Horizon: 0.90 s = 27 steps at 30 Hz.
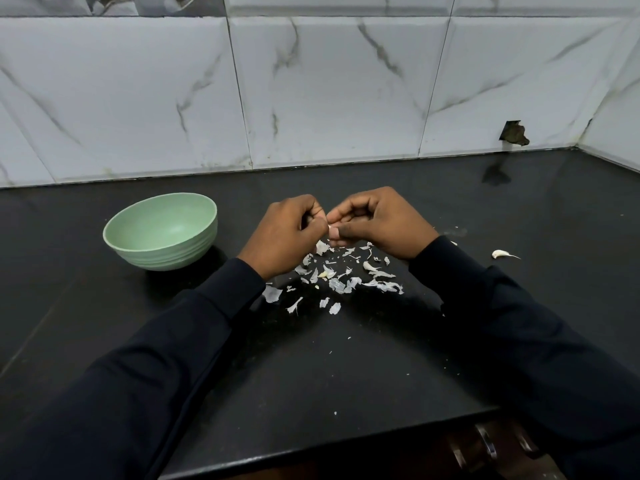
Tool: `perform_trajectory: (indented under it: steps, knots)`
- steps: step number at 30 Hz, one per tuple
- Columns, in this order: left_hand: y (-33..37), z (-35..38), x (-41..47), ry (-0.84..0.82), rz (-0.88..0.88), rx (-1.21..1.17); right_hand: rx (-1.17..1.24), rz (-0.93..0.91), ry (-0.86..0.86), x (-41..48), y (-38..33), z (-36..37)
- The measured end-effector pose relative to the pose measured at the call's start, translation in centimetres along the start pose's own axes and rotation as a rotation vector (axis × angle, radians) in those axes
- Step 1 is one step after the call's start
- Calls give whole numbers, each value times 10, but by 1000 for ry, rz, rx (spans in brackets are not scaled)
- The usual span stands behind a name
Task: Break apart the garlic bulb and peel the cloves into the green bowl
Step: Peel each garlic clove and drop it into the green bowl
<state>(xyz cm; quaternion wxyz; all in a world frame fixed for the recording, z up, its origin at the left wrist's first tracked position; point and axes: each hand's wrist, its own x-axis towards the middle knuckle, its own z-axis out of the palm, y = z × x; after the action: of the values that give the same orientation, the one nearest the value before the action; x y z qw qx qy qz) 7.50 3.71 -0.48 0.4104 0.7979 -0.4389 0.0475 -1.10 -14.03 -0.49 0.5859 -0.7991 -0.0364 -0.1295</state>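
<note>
Two hands meet at the centre of the frame above a black counter [346, 375]. The left hand [287, 233] and the right hand [377, 223] both have their fingers curled in, and their fingertips pinch one garlic clove [330, 226] between them. Only a small white sliver of it shows; the rest is hidden by the fingers. One green bowl [166, 258] stands upright at centre left, near the left hand but apart from it. One loose clove [500, 253] with a thin tail lies alone at centre right, well apart from the hands. Peel scraps [339, 282] lie scattered just below the hands, too many and too small to count surely; a few pale lumps among them may be clove bits. Two dark sleeves [173, 341] run off the bottom edge. A metal handle [485, 445] at lower right is blurred. One broken hole [514, 133] marks the tiled wall [329, 81] at upper right.
</note>
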Motion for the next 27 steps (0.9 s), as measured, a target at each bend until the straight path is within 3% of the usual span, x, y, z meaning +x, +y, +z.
perform_trajectory:
  steps: [4,9,13,18,23,27]
  knots:
    - [2,-1,-2,-34,-7,-49,-108,18,13,-1,-5,-10]
    - [-14,-14,1,60,-68,3,-725,205,37,-9,-7,-72]
    - [-28,-22,4,118,-120,34,-913,399,14,-21,-3,-107]
    - [-27,-20,4,107,-120,56,-946,334,50,-19,-7,-92]
    - [-25,-19,3,98,-99,57,-777,240,-209,-15,-11,-42]
    - [-25,-20,2,102,-98,52,-788,251,-274,-9,-9,-23]
